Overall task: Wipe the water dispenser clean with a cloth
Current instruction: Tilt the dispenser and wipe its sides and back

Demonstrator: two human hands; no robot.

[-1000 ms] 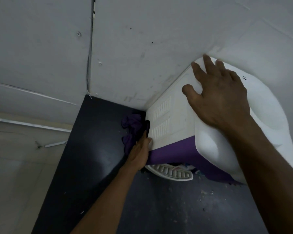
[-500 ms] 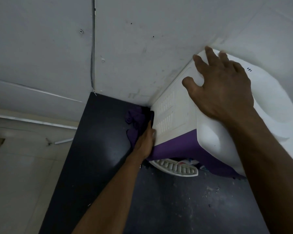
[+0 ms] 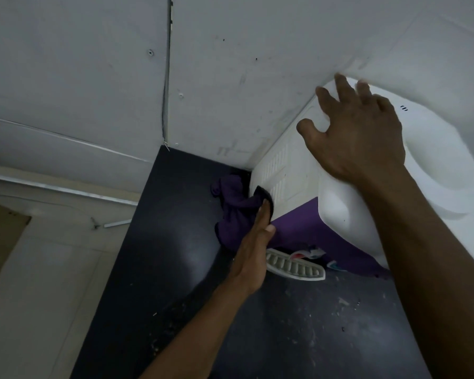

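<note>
- Water dispenser (image 3: 337,192): it is sitting on the dark table (image 3: 175,269), pushed back against the white wall (image 3: 257,77) in the corner; I am seeing a white body with vent slots on its side, a purple lower band and a white drip tray (image 3: 296,266) at its foot.
- The purple cloth (image 3: 233,209) is being pressed against the vented side panel, low down near the back edge, with the rest of it bunching loose on the table beside the dispenser.
- Progress, as I am judging it: the wiping is under way on this side panel only; I cannot tell which surfaces are already clean, and the top, front and tray look as if they are left to do.
- My left hand (image 3: 255,242) is reaching forward with a straight arm, fingers (image 3: 263,214) extended flat and close together, pushing the cloth onto the panel rather than clutching it.
- My right hand (image 3: 359,135) is lying on the top corner of the dispenser, fingers spread wide and holding nothing, seemingly steadying the unit; its fingertips are blurring slightly.
</note>
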